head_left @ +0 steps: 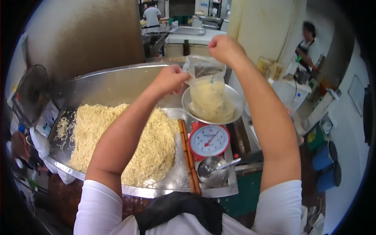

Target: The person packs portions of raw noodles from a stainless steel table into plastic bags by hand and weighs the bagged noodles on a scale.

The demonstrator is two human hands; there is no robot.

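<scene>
A clear plastic bag (pixel 207 98) of pale noodles stands in the metal bowl (pixel 236 111) on top of a red dial scale (pixel 209 140). My left hand (pixel 172 79) is closed, its fingertips pinching the left edge of the bag's mouth. Above the right side of that mouth, my right hand (pixel 226 49) is closed in a fist at the bag's upper edge; its fingertips are partly hidden. To the left, a big heap of loose noodles (pixel 152 145) lies on a metal tray (pixel 178 192).
Two brown sticks (pixel 188 156) lie beside the heap. A small metal bowl (pixel 213 172) with a spoon-like handle sits below the scale. A fan (pixel 31 96) stands at left, blue bins (pixel 327 166) at right. One person (pixel 152 16) is at the back, another (pixel 309 49) at right.
</scene>
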